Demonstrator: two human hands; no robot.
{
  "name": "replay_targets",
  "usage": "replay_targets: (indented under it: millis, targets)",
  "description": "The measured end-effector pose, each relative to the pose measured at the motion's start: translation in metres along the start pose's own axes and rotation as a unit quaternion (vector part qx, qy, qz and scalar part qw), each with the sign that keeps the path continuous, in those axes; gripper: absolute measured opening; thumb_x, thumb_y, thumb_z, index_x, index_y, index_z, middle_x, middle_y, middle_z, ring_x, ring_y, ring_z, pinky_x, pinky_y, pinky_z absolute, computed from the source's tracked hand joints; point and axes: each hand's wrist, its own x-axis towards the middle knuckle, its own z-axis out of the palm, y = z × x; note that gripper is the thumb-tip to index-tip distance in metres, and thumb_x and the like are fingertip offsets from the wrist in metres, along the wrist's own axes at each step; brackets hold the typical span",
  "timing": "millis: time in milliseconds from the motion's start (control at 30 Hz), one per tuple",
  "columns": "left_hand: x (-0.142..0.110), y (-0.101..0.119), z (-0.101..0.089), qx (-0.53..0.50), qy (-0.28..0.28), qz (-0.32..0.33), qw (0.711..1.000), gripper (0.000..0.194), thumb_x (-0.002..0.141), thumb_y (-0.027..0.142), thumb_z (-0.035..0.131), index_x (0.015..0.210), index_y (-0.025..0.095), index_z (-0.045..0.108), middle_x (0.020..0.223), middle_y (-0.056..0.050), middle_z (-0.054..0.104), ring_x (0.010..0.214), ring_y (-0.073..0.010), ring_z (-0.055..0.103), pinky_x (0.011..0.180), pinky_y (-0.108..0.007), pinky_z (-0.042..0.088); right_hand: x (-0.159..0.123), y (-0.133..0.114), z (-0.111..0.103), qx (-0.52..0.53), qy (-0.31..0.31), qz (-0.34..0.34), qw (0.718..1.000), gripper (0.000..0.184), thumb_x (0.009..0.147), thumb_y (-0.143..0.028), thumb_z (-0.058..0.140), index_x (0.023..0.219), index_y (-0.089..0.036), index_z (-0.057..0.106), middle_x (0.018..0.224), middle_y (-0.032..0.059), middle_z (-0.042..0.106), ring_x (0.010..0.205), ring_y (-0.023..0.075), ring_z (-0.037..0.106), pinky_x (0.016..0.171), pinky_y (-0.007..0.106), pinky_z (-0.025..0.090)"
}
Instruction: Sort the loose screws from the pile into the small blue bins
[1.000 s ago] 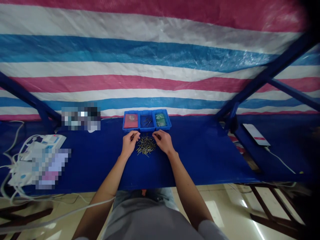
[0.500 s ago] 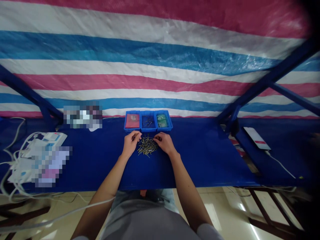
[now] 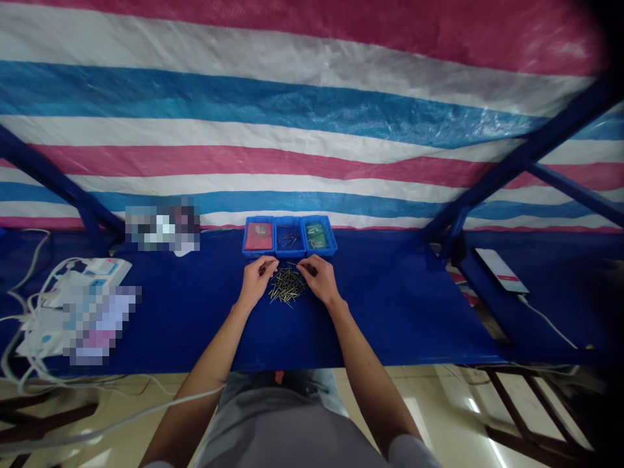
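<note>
A loose pile of thin brass-coloured metal pins (image 3: 287, 285) lies on the blue table top (image 3: 390, 312), right in front of me. My left hand (image 3: 257, 281) is at the pile's left side, fingertips pinched together near its upper edge. My right hand (image 3: 318, 279) is at the right side, fingers curled down towards the pins. Whether either hand holds a pin is too small to tell. Behind the pile stand several blue plastic bins in a row: a red item in the left bin (image 3: 258, 236), dark pins in the middle bin (image 3: 289, 237), green items in the right bin (image 3: 318, 234).
To the left lie a white power strip (image 3: 97, 273) with tangled white cables and blurred patches. A phone (image 3: 501, 270) with a cable rests on a lower blue shelf at right. A striped tarpaulin (image 3: 312, 130) and blue steel struts stand behind the table.
Both hands remain at the pile, with only small finger shifts. The whole view has tilted slightly since the oldest frame.
</note>
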Motion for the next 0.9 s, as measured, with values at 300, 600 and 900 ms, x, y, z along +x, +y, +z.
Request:
replay_targets:
  millis: [300,600,900]
  targets:
    - [-0.001,0.001,0.002,0.069,-0.060,0.019,0.996,0.030,0.093,0.040,0.056,0.084,0.015,0.070,0.072,-0.001,0.067,0.062,-0.0121,0.058,0.063,-0.021,0.045,-0.005,-0.007,0.014,0.031,-0.013,-0.040,0.999,0.019,0.095,-0.034,0.059,0.092,-0.020,0.071,0.083,0.0038,0.063,0.063,0.0130,0.053,0.062,0.026,0.045]
    - [-0.003,0.004,0.002,0.089,-0.096,0.047,0.990,0.025,0.093,0.037,0.059,0.088,0.015,0.071,0.071,-0.001,0.069,0.065,-0.0131,0.061,0.060,-0.021,0.041,-0.006,-0.009,0.015,0.027,-0.014,-0.050,0.998,0.020,0.096,-0.035,0.057,0.096,-0.020,0.071,0.085,0.0041,0.063,0.065,0.0129,0.054,0.064,0.026,0.046]
    - [-0.004,0.004,0.003,0.086,-0.095,0.077,0.989,0.025,0.094,0.036,0.057,0.086,0.016,0.070,0.074,-0.002,0.069,0.066,-0.0137,0.061,0.061,-0.023,0.042,-0.007,-0.005,0.019,-0.011,-0.048,-0.102,0.994,0.023,0.101,-0.030,0.049,0.107,-0.023,0.070,0.100,0.0059,0.068,0.089,0.0159,0.065,0.082,0.026,0.049]
